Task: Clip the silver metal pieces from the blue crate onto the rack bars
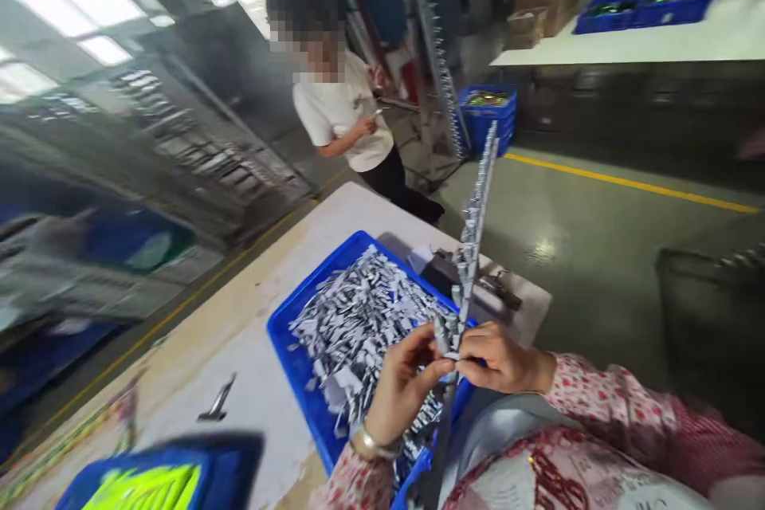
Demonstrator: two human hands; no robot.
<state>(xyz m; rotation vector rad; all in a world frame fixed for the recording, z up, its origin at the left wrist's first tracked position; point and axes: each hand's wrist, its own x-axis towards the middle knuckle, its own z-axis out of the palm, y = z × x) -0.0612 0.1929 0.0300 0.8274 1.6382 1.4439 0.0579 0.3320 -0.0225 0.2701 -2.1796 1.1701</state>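
Left hand (402, 392) and right hand (500, 360) pinch metal strip (476, 233) over blue bin (297, 370).

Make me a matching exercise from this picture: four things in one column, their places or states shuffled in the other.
Things:
1. strip
2. bin
3. tool
4. co-worker

Places or states:
A. lies on the table, left of the bin
B. stands beyond the table's far end
C. held upright by the left hand and right hand
D. full of small silvery parts

Pairs: 1-C, 2-D, 3-A, 4-B
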